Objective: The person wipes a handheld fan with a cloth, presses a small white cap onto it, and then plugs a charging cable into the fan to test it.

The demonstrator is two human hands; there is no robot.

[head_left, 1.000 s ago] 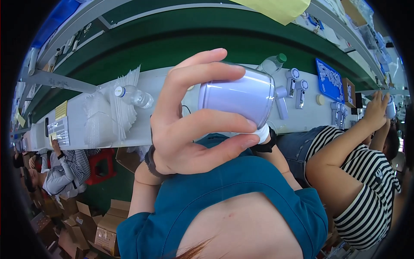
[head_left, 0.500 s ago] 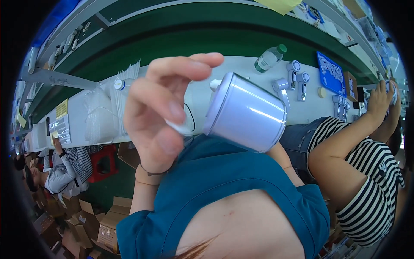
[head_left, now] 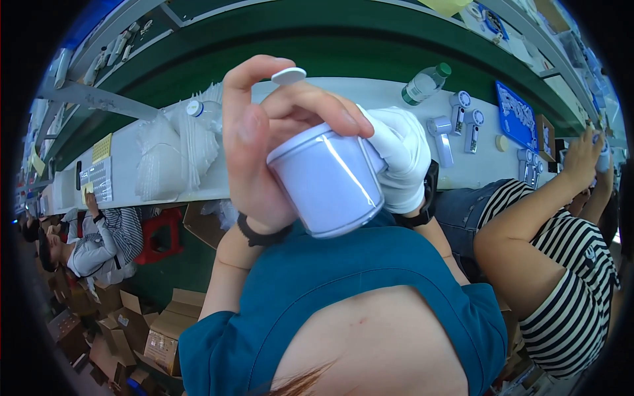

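A glossy lavender handheld fan (head_left: 328, 185), its drum-shaped head tilted, is held up close in front of my chest. My left hand (head_left: 264, 135), bare, curls round its left side and rim with the fingers over the top. A small white oval piece (head_left: 288, 76) sits at that hand's raised index fingertip, against another finger. On the drum's far right, my right hand (head_left: 399, 155) in a white glove closes round the fan; the drum hides part of its grip and the handle. A dark band circles each wrist.
Several similar fans (head_left: 441, 140) lie on the white bench (head_left: 330, 84) beside a bottle (head_left: 426, 84) and a blue tray (head_left: 516, 115). Plastic sleeves (head_left: 162, 158) are stacked left. Co-workers sit at both sides, the right one (head_left: 561, 264) close. Open cartons (head_left: 165, 336) stand on the floor.
The fan has moved left and turned, and my left hand has closed in onto it. The white piece is now higher, at the index fingertip. My gloved right hand has come into sight.
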